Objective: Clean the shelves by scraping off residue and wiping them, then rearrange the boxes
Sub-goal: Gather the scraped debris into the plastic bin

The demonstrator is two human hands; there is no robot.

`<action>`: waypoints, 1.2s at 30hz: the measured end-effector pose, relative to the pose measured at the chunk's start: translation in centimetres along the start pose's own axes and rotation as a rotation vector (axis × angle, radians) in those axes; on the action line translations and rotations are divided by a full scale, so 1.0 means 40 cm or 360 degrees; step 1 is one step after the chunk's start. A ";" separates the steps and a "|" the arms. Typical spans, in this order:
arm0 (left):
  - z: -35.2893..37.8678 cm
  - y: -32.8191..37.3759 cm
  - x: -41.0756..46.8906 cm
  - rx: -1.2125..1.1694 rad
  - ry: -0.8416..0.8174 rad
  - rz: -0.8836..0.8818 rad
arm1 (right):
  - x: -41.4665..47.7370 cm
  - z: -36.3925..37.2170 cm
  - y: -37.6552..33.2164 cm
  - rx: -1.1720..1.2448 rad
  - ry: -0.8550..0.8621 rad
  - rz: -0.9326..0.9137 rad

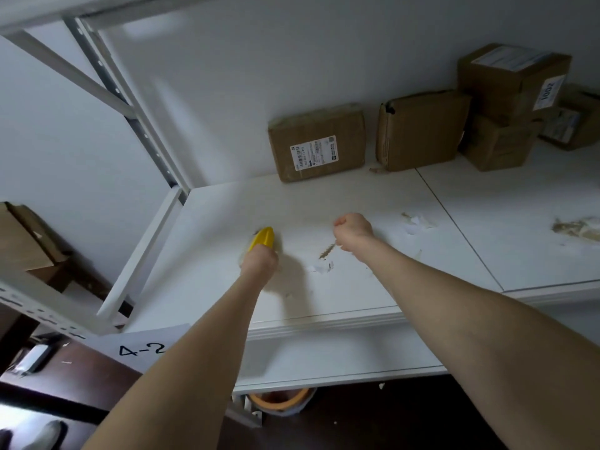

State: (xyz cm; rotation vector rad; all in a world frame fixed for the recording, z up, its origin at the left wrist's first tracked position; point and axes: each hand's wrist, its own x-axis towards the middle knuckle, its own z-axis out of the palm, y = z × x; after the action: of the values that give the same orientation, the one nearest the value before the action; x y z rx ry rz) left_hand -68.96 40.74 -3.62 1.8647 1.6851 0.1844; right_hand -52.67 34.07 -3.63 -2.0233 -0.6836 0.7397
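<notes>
Scraper gripped in left hand, on shelf.

Plain white wall behind, dark brown floor below, soft indoor light.

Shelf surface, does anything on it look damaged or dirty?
Yes. A brown residue streak lies beside the right hand, torn white paper scraps lie further right, and a larger brown patch mars the right board. The middle box has a torn upper corner.

One head-worn wide-angle view looks forward and down, close over the shelf (edges perhaps distorted).
</notes>
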 end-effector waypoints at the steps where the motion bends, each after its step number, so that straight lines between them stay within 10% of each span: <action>1: 0.014 0.005 -0.009 0.0000 -0.0076 -0.0007 | -0.003 0.003 0.003 0.0010 -0.0010 0.0002; 9: 0.060 0.102 -0.082 -0.0465 -0.0567 0.0056 | -0.022 0.010 0.001 0.0074 0.0014 0.0039; 18: -0.047 -0.048 -0.022 -0.0516 0.0097 -0.0107 | -0.052 0.067 -0.051 0.0089 -0.0019 -0.0025; 32: 0.177 0.126 -0.203 -0.0621 -0.0566 0.0144 | -0.067 0.003 -0.014 -0.0082 0.0133 0.0027; 36: 0.122 0.128 -0.156 -0.0433 -0.0340 0.0397 | -0.053 -0.044 -0.011 -0.0048 0.0202 0.0031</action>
State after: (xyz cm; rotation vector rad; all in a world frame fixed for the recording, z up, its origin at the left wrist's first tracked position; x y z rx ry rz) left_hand -63.33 33.19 -3.08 1.8113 1.2177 0.2897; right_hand -52.93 31.88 -1.91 -2.0871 -0.6056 0.6093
